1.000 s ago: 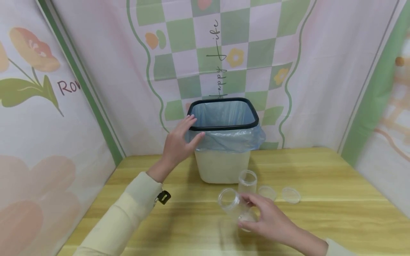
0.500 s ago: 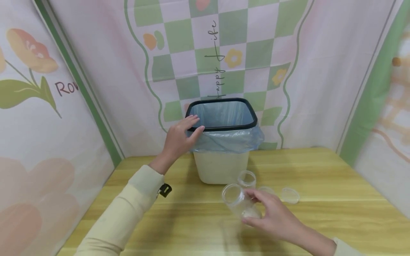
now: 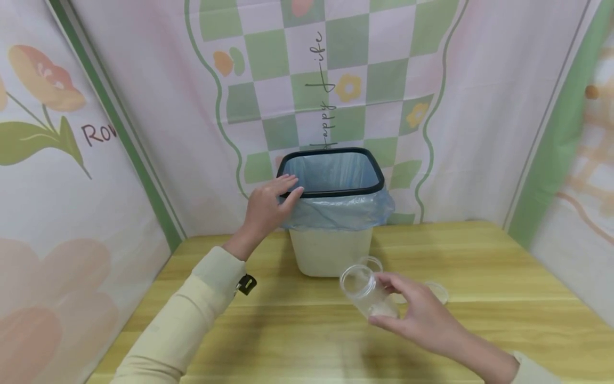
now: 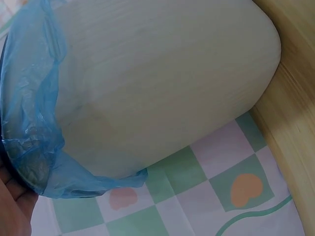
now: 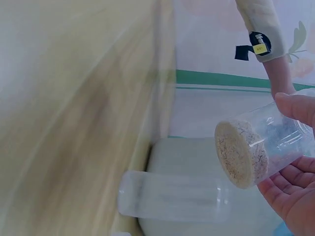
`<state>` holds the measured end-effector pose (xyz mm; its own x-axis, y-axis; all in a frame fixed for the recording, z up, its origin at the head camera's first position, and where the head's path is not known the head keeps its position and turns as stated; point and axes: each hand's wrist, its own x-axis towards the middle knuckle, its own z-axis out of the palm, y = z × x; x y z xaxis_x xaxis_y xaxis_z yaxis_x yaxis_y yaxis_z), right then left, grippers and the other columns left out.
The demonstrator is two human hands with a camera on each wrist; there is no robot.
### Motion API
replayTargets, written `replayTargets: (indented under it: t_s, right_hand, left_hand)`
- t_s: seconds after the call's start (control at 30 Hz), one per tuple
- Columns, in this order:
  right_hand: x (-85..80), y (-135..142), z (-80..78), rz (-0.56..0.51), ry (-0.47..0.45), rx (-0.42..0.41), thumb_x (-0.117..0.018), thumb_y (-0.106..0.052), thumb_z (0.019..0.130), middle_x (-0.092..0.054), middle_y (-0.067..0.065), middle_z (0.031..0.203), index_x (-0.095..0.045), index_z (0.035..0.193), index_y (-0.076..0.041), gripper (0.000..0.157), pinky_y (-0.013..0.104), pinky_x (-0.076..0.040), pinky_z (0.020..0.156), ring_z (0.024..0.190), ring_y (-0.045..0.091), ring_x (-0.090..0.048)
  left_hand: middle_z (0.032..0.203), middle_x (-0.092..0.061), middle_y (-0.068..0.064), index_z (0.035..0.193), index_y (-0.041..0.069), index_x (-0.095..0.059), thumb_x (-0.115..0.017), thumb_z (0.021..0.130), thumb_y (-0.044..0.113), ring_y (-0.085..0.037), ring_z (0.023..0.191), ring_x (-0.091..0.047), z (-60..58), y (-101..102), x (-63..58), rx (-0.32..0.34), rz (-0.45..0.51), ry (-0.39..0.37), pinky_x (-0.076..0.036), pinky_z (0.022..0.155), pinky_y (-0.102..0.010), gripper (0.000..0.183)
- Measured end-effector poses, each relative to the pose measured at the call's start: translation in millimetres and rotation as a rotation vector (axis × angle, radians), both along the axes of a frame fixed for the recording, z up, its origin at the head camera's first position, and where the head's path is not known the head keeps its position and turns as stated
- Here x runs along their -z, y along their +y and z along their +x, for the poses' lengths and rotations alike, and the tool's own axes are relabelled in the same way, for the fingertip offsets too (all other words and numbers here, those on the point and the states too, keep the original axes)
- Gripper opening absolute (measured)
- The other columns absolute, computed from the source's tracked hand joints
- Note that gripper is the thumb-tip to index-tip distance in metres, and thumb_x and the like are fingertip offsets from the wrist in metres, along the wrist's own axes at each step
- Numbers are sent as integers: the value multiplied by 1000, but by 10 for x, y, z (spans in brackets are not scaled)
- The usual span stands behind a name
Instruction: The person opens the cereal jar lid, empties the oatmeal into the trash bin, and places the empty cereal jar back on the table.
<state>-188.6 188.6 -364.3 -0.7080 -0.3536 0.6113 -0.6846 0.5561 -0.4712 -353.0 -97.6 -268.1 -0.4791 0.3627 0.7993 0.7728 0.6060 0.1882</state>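
Note:
My right hand (image 3: 424, 314) grips a clear plastic jar (image 3: 366, 293), raised over the table and tilted with its uncapped mouth toward the bin. In the right wrist view, pale flaky material with dark specks (image 5: 238, 152) lies at the jar's bottom. My left hand (image 3: 266, 210) rests at the front-left corner of the waste bin (image 3: 331, 253), its fairly straight fingers on the black rim (image 3: 336, 192). A blue bag (image 3: 342, 212) lines the bin and folds over outside. A second clear jar (image 5: 170, 196) stands by the bin, mostly hidden in the head view behind the held one.
A clear round lid (image 3: 437, 292) lies on the wooden table (image 3: 288, 341) to the right. Another lid (image 3: 400, 299) is partly hidden behind my right hand. Patterned curtains (image 3: 268, 96) enclose the table at the back and sides.
My right hand has lifted the jar and moved it slightly right and away from me, so it now covers much of the second jar. The left hand stays on the rim.

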Motion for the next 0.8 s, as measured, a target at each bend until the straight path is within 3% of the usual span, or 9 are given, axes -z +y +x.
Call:
replayTargets:
  t_s: [0.17,0.5,0.8]
  right_hand:
    - [-123,65,-12,10,41,44,-92,-17,62,-67,-8,98,-62,117,-4,63,30,-53,71,85,11,-62]
    - [-367,211,-50,14,67,74,-92,-17,63,-66,-6,99,-62,119,-2,65,14,-48,75,87,11,-60]
    - [-633,358,-204,4,89,96,-90,-11,66,-68,2,101,-61,120,2,62,7,-42,85,88,15,-62]
  left_hand:
    - [115,-68,-11,115,1,-70,-64,95,25,-24,115,-61,-20,-8,2,-10,-17,22,-46,98,-39,32]
    - [110,-70,-11,113,2,-72,-65,94,24,-24,112,-63,2,-12,-10,-22,-41,53,-48,96,-40,30]
    - [106,-71,-10,110,2,-74,-66,94,23,-24,108,-65,-11,-9,-1,-20,-39,80,-50,94,-40,27]
